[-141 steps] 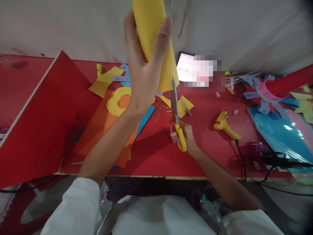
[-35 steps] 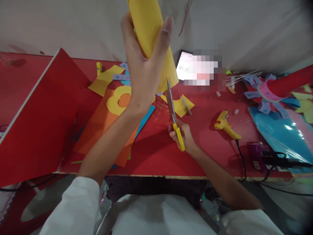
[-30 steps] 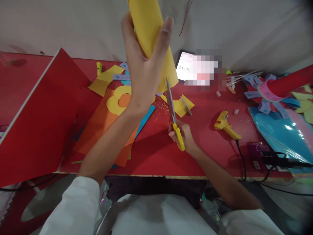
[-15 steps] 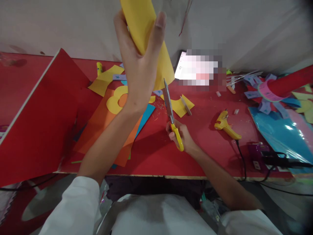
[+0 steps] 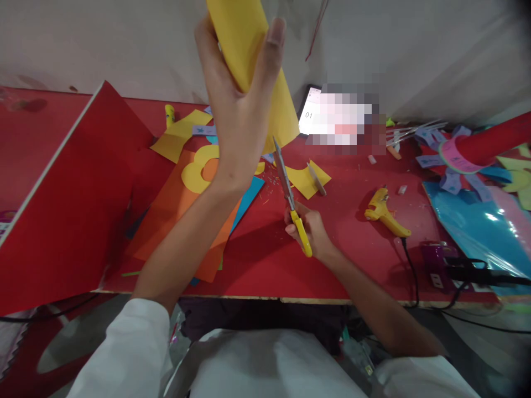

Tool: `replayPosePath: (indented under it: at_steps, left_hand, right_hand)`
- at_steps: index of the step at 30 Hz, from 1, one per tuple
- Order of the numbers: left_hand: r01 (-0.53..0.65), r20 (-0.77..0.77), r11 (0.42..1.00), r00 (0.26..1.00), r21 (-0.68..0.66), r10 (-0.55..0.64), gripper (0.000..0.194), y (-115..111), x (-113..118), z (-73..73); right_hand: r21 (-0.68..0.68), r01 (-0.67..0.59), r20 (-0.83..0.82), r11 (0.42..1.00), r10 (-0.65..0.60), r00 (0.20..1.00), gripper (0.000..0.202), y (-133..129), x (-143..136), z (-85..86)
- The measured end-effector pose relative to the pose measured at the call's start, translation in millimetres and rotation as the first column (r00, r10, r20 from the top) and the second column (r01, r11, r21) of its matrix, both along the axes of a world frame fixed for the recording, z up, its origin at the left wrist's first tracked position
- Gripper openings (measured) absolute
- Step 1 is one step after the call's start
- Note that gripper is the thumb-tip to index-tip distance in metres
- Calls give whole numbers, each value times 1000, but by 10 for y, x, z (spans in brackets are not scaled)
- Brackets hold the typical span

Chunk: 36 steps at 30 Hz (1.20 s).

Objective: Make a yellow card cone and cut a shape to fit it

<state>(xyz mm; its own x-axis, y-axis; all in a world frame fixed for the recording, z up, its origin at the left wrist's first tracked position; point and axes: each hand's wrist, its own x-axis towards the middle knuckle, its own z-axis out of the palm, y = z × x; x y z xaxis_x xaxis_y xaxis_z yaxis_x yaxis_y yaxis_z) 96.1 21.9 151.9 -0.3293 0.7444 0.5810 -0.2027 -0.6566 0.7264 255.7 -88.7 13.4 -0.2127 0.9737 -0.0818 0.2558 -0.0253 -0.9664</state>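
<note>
My left hand (image 5: 240,105) is raised above the table, its thumb and fingers closed round a curved sheet of yellow paper (image 5: 244,38). The sheet's top runs out of the picture. Lower and to the right, my right hand (image 5: 311,229) grips scissors with yellow handles (image 5: 301,232). Their blades point up and away, with the tips at the lower edge of the yellow sheet; whether they touch it I cannot tell. Under my left forearm lie orange paper (image 5: 166,221), a yellow flower cutout (image 5: 193,176) and blue paper (image 5: 249,199).
A yellow glue gun (image 5: 385,213) lies on the red table (image 5: 265,271) at right, its cord trailing to a purple box (image 5: 433,265). A lit phone (image 5: 311,110) leans at the wall. A red board (image 5: 78,204) stands at left. Yellow scraps (image 5: 305,182) lie mid-table.
The scissor tips have shifted slightly left and down against the yellow sheet's lower edge. My left hand holds the sheet almost as before.
</note>
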Motion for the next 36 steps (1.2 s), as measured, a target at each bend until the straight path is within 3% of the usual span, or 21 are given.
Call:
replayPosePath:
  at_steps: [8,15,19,27,32,36]
  left_hand:
    - [41,-5,988,999,150,-41,19,157,-11,-128]
    - [25,-26,991,999,134,-22,18,207,-3,-143]
    - [17,-46,985,999,174,-9,40,256,-31,-186]
    - [3,-76,982,997,190,11,53,285,-46,-202]
    - [-12,-34,992,999,123,17,41,225,-14,-179]
    - [0,-56,976,998,218,12,31,276,-16,-209]
  right_hand:
    - [16,11,15,1000,-12,1000,72,-4,24,-49]
    - [-2,8,43,1000,-7,999,73,-18,33,-27]
    - [-25,6,44,1000,-5,999,73,-28,29,-21]
    - [-67,39,52,997,-35,998,73,-29,28,-30]
    - [-66,17,52,998,-14,999,71,-23,43,-29]
    - [-36,4,50,999,-2,999,70,-2,66,-60]
